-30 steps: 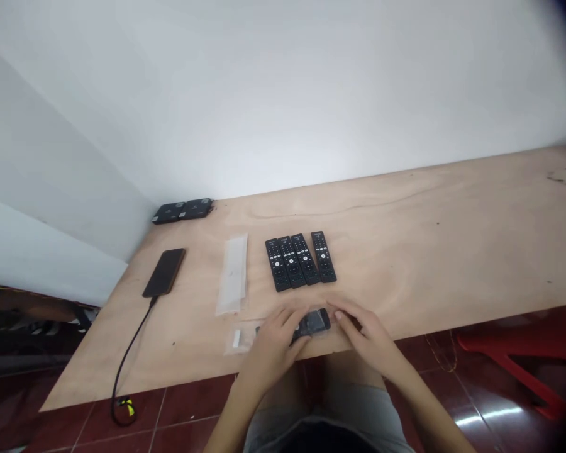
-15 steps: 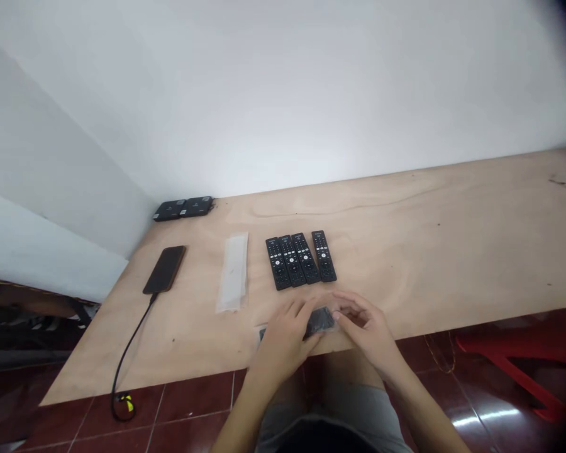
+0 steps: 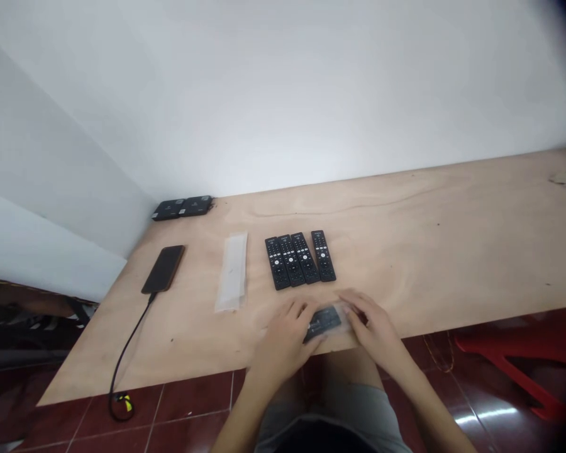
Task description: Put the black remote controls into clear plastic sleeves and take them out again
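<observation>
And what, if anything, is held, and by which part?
The left hand holds the left part of a remote in a clear bag; whether the right hand pinches the bag's right end is unclear.

Left fingers (image 3: 306, 311) bent, palm down; right fingers (image 3: 362, 301) curled.

Smooth wood is shown by the table (image 3: 434, 270), seemingly matt plastic by remotes (image 3: 291, 260) on it, gloss by tiles (image 3: 193, 406) below it.

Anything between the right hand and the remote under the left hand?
Only thin plastic visible: the remote control appears inside a sleeve, whose end reaches the right hand. Four other remotes lie beyond.
</observation>
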The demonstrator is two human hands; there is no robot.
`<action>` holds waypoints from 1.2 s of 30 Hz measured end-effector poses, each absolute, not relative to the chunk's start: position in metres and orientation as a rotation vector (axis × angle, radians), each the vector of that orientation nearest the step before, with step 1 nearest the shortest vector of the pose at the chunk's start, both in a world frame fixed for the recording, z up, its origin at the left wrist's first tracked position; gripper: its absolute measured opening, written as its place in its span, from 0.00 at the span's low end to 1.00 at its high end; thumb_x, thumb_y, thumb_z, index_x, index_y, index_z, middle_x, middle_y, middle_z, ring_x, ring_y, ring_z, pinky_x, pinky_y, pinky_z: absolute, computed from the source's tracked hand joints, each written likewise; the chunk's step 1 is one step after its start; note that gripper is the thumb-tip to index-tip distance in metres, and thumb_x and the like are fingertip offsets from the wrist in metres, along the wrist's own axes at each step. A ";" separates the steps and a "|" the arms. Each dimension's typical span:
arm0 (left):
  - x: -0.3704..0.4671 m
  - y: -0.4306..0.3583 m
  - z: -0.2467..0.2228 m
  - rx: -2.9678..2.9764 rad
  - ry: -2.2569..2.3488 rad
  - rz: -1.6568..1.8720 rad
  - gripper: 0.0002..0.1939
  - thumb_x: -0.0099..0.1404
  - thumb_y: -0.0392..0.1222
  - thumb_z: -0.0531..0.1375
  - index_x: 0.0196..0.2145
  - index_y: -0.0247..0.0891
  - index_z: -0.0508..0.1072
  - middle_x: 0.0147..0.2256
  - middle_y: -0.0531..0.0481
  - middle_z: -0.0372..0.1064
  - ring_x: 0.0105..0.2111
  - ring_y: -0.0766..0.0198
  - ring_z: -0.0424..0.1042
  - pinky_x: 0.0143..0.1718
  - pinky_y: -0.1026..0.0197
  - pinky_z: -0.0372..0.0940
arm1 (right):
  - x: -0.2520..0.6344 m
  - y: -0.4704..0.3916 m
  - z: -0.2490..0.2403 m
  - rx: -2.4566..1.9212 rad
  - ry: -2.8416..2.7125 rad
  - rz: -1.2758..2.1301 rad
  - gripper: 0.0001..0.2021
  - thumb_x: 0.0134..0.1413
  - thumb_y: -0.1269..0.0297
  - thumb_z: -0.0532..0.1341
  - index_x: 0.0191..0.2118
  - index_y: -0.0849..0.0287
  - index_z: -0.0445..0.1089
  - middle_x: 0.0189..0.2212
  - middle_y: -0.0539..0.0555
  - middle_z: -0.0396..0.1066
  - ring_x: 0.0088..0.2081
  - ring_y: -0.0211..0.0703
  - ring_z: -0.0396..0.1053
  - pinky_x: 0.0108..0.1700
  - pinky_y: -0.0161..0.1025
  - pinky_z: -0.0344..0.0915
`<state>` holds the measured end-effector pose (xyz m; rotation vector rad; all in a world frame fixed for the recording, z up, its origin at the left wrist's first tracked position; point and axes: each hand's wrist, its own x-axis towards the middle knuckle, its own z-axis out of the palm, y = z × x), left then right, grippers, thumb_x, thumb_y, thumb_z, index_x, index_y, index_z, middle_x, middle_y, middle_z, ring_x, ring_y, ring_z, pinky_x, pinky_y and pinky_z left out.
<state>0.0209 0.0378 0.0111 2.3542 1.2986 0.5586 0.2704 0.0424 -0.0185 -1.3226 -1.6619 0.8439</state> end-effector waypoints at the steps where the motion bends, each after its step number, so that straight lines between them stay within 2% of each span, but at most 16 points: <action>1: 0.021 0.038 0.011 2.356 1.297 0.560 0.34 0.67 0.41 0.73 0.67 0.47 0.67 0.59 0.41 0.73 0.60 0.41 0.73 0.59 0.37 0.73 | 0.273 0.043 -0.018 -1.333 -1.703 0.828 0.18 0.77 0.53 0.58 0.61 0.52 0.77 0.52 0.61 0.77 0.54 0.59 0.75 0.61 0.58 0.72; 4: 0.021 0.038 0.008 2.371 1.294 0.580 0.33 0.69 0.43 0.72 0.68 0.47 0.67 0.59 0.40 0.74 0.60 0.41 0.73 0.59 0.37 0.73 | 0.278 0.045 -0.017 -1.376 -1.801 0.759 0.13 0.73 0.52 0.63 0.53 0.52 0.78 0.54 0.62 0.75 0.59 0.62 0.71 0.65 0.62 0.68; 6: 0.022 0.037 0.007 2.388 1.285 0.593 0.33 0.71 0.42 0.70 0.69 0.47 0.66 0.59 0.40 0.74 0.59 0.42 0.74 0.59 0.38 0.73 | 0.279 0.046 -0.015 -1.380 -1.821 0.781 0.12 0.72 0.50 0.64 0.43 0.53 0.77 0.48 0.60 0.75 0.54 0.61 0.72 0.60 0.60 0.70; 8: 0.022 0.036 0.006 2.396 1.284 0.613 0.33 0.72 0.42 0.70 0.70 0.46 0.66 0.60 0.40 0.73 0.60 0.42 0.73 0.59 0.38 0.73 | 0.277 0.046 -0.011 -1.375 -1.759 0.924 0.16 0.74 0.48 0.62 0.38 0.54 0.73 0.40 0.56 0.75 0.44 0.55 0.73 0.51 0.52 0.73; 11: 0.021 0.035 0.006 2.410 1.301 0.629 0.33 0.71 0.38 0.69 0.69 0.46 0.66 0.60 0.41 0.73 0.60 0.41 0.72 0.60 0.38 0.73 | 0.270 0.044 -0.006 -1.335 -1.533 1.209 0.17 0.74 0.45 0.62 0.42 0.54 0.72 0.31 0.50 0.72 0.33 0.46 0.71 0.37 0.42 0.70; 13: 0.018 0.035 0.007 2.437 1.311 0.598 0.34 0.69 0.32 0.68 0.69 0.48 0.67 0.59 0.42 0.73 0.59 0.41 0.72 0.59 0.37 0.73 | 0.264 0.042 -0.005 -1.290 -1.393 1.312 0.19 0.71 0.43 0.64 0.50 0.55 0.74 0.31 0.50 0.74 0.32 0.45 0.72 0.35 0.40 0.70; 16: 0.010 0.035 0.008 2.476 1.310 0.589 0.35 0.69 0.29 0.68 0.69 0.50 0.68 0.56 0.42 0.73 0.57 0.43 0.72 0.57 0.38 0.74 | 0.263 0.041 -0.010 -1.288 -1.374 1.275 0.23 0.71 0.43 0.65 0.60 0.55 0.75 0.40 0.55 0.82 0.38 0.50 0.79 0.41 0.45 0.77; 19: 0.004 0.031 0.006 2.483 1.335 0.644 0.30 0.71 0.38 0.70 0.68 0.50 0.71 0.55 0.41 0.72 0.56 0.43 0.71 0.57 0.38 0.74 | 0.270 0.040 -0.018 -1.331 -1.525 1.093 0.19 0.73 0.46 0.62 0.56 0.54 0.79 0.50 0.60 0.83 0.51 0.59 0.80 0.55 0.54 0.77; 21: 0.005 0.025 0.004 2.482 1.413 0.699 0.26 0.73 0.43 0.70 0.66 0.49 0.74 0.55 0.39 0.72 0.56 0.43 0.71 0.57 0.37 0.73 | 0.277 0.039 -0.021 -1.350 -1.606 0.987 0.17 0.75 0.49 0.59 0.54 0.53 0.79 0.53 0.61 0.82 0.55 0.61 0.79 0.59 0.57 0.75; 25: 0.014 0.009 -0.005 2.435 1.601 0.827 0.18 0.78 0.41 0.63 0.63 0.47 0.77 0.53 0.39 0.72 0.52 0.45 0.72 0.54 0.40 0.74 | 0.287 0.036 -0.020 -1.400 -1.671 0.883 0.13 0.76 0.53 0.58 0.51 0.51 0.78 0.50 0.59 0.81 0.53 0.60 0.78 0.57 0.56 0.75; 28: 0.013 0.003 -0.009 2.367 1.645 0.880 0.18 0.80 0.36 0.58 0.62 0.46 0.78 0.53 0.40 0.72 0.50 0.48 0.73 0.51 0.44 0.75 | 0.290 0.034 -0.013 -1.367 -1.761 0.881 0.10 0.74 0.57 0.60 0.48 0.51 0.78 0.49 0.58 0.80 0.52 0.59 0.77 0.57 0.55 0.73; 30: 0.007 0.002 -0.008 2.321 1.670 0.906 0.18 0.80 0.34 0.57 0.61 0.45 0.78 0.53 0.40 0.72 0.51 0.49 0.74 0.51 0.44 0.76 | 0.289 0.032 -0.009 -1.338 -1.819 0.932 0.08 0.72 0.58 0.62 0.46 0.52 0.78 0.48 0.58 0.79 0.49 0.58 0.77 0.54 0.53 0.74; 33: -0.003 0.003 -0.002 2.251 1.725 0.957 0.17 0.79 0.36 0.58 0.59 0.45 0.80 0.54 0.40 0.72 0.52 0.47 0.75 0.52 0.44 0.76 | 0.280 0.026 -0.005 -1.305 -1.854 1.048 0.05 0.70 0.61 0.64 0.44 0.52 0.78 0.44 0.56 0.78 0.45 0.55 0.76 0.49 0.50 0.74; 36: -0.006 0.007 0.002 2.195 1.844 1.028 0.11 0.78 0.42 0.62 0.53 0.43 0.82 0.52 0.40 0.75 0.53 0.45 0.76 0.53 0.42 0.76 | 0.263 0.018 -0.001 -1.255 -1.897 1.127 0.04 0.70 0.63 0.65 0.41 0.52 0.77 0.41 0.54 0.78 0.43 0.53 0.76 0.47 0.47 0.73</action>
